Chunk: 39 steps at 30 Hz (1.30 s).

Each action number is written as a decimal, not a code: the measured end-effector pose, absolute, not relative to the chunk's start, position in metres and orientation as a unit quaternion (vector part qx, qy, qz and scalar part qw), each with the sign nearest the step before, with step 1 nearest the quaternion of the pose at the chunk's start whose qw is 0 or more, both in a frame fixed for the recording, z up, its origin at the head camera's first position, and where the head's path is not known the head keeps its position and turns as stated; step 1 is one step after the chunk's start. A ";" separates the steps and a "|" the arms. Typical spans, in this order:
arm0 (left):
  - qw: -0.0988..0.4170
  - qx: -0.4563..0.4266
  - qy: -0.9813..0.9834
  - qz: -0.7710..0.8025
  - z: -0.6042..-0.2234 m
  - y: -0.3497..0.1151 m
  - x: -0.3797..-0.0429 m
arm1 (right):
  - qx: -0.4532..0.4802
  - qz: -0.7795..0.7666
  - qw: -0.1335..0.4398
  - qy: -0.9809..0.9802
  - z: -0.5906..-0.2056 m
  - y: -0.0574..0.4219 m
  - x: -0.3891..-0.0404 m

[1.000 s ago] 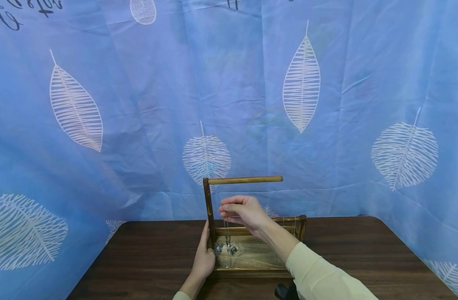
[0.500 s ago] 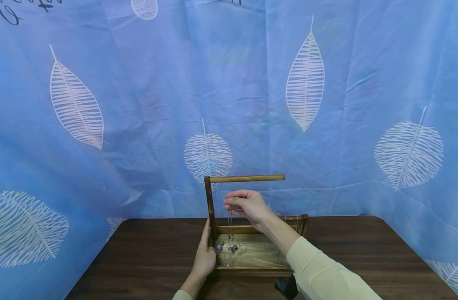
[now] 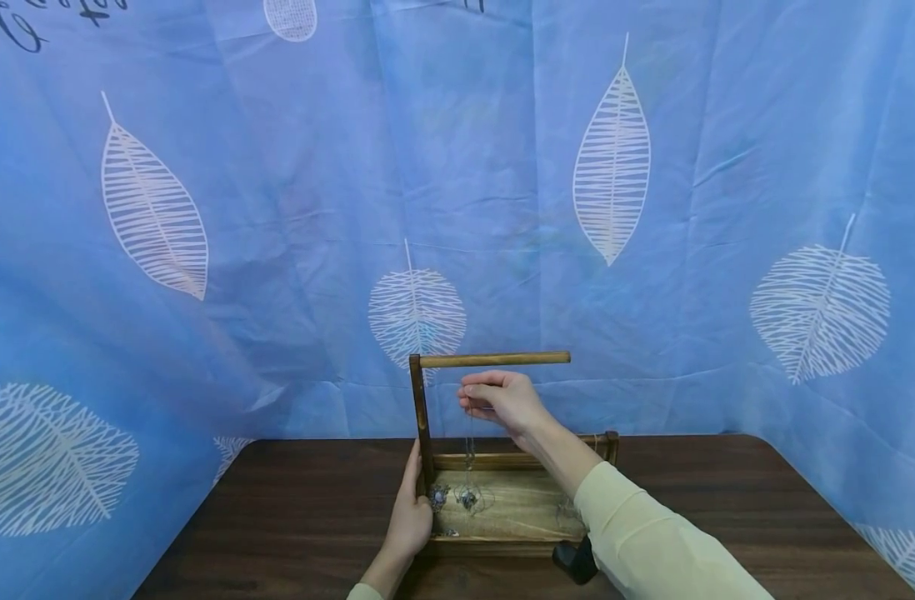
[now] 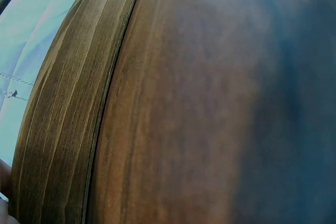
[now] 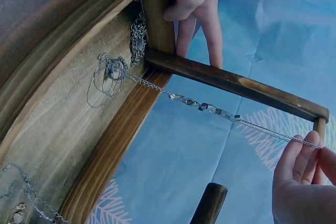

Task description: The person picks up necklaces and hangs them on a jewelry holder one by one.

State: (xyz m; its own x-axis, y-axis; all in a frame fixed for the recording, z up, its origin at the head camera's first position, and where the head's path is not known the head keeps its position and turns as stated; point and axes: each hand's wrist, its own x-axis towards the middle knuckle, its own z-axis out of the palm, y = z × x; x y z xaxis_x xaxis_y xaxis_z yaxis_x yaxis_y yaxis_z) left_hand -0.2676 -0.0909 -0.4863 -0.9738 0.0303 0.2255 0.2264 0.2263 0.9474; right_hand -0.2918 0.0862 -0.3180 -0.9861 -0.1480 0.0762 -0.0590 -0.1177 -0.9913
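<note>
Silver chain necklace [image 5: 210, 109] hangs below the right hand [image 3: 506, 404], whose raised fingers pinch it above a wooden jewelry stand [image 3: 528, 507]; the left hand [image 3: 411, 521] rests straight fingers against its side.

Blue backdrop curtain [image 3: 487, 208], white leaf prints [image 3: 612, 167], dark wooden table [image 3: 300, 517]

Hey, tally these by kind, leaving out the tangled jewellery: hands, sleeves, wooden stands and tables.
Hands: 2, the left hand and the right hand
Sleeves: 2, the left sleeve and the right sleeve
Wooden stands: 1, the wooden stand with a tray base
Tables: 1, the dark table
Total: 6
</note>
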 end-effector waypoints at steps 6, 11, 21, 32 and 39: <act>0.083 -0.087 -0.778 -0.617 -0.487 -0.091 -0.267 | -0.070 -0.744 0.024 0.664 -0.316 0.087 -0.297; 0.085 -0.086 -0.779 -0.615 -0.487 -0.091 -0.268 | -0.067 -0.744 0.018 0.664 -0.313 0.089 -0.300; 0.082 -0.083 -0.780 -0.614 -0.487 -0.091 -0.268 | -0.074 -0.755 0.016 0.651 -0.306 0.094 -0.301; 0.078 -0.080 -0.782 -0.613 -0.487 -0.091 -0.268 | -0.073 -0.750 0.003 0.657 -0.301 0.103 -0.300; 0.079 -0.080 -0.785 -0.609 -0.486 -0.091 -0.267 | -0.072 -0.752 -0.004 0.655 -0.300 0.109 -0.301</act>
